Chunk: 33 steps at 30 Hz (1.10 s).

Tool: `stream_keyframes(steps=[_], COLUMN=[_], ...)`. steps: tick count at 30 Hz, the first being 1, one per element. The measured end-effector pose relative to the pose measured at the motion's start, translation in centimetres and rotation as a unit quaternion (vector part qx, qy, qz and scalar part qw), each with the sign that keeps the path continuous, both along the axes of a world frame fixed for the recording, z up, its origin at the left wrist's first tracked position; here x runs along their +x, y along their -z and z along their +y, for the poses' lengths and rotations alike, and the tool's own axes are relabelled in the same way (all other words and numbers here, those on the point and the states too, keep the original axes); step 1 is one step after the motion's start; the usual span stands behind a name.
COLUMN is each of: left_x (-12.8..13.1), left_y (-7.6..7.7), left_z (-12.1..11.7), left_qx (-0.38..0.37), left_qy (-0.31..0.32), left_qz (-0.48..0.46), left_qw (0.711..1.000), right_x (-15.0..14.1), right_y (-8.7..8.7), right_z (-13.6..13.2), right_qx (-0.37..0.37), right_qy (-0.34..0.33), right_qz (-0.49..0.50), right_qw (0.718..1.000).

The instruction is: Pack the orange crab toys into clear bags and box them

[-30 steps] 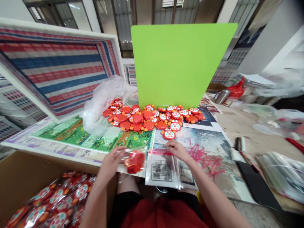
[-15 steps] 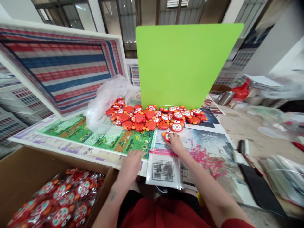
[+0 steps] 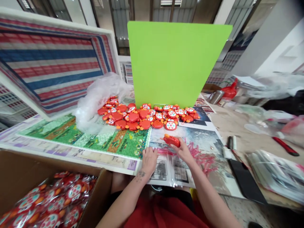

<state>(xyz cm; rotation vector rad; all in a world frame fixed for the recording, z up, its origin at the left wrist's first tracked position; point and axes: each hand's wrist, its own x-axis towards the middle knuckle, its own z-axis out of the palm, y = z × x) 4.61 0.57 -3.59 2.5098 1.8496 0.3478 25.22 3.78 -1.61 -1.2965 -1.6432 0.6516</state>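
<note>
My right hand (image 3: 183,152) grips a red crab-shaped toy (image 3: 171,140) with orange claws, tilted and raised just over the table. Below it lies a clear plastic bag (image 3: 163,171) with dark print and a pink strip along its top edge. At that edge, on the bag's left side, my left hand (image 3: 149,161) has its fingers bent down and closed on the plastic; the fingertips are partly hidden. A pile of similar red toys (image 3: 133,117) stretches across the table beyond both hands.
Bagged red toys fill a cardboard box (image 3: 102,186) at the lower left. A green board (image 3: 175,63) stands behind the pile. A tilted crate (image 3: 111,63) with striped lining and thin white plastic (image 3: 87,107) are at left. Pink strips (image 3: 201,158) and a black slab (image 3: 247,180) lie right.
My right hand has lifted the toy off the table and turned it, bringing it slightly nearer. My left hand has moved right onto the bag's edge. The view has shifted a little to the right.
</note>
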Motion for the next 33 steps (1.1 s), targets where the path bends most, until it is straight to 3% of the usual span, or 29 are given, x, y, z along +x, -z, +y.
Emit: stream_keyframes(steps=[7, 13, 17, 20, 23, 29, 33], left_x=[0.1, 0.2, -0.1, -0.4, -0.6, -0.6, -0.6], left_y=[0.7, 0.7, 2.0, 2.5, 2.0, 1.2, 1.4], left_z=[0.4, 0.8, 0.7, 0.7, 0.7, 0.3, 0.2], left_qx=[0.003, -0.013, 0.018, 0.0, -0.02, 0.015, 0.035], left_qy=[0.015, 0.017, 0.082, 0.053, 0.023, 0.129, 0.124], left_qz=[-0.021, -0.035, -0.118, -0.219, -0.277, -0.145, -0.142], left_qw=[1.0, 0.999, 0.989, 0.974, 0.96, 0.981, 0.981], right_x=[0.3, 0.1, 0.0, 0.0, 0.0, -1.3, -2.6], right_y=[-1.6, -2.3, -2.5, -2.6, -2.3, -1.1, 0.3], right_z=[-2.2, -2.8, -2.9, -3.0, -2.8, -0.9, 0.8], right_qx=[-0.06, -0.096, -0.105, -0.121, -0.14, -0.124, -0.104], right_qy=[-0.058, -0.059, -0.057, -0.074, -0.1, -0.096, -0.112], right_qz=[0.061, 0.102, 0.106, 0.131, 0.18, 0.173, 0.084], right_qw=[0.995, 0.988, 0.987, 0.981, 0.968, 0.972, 0.985])
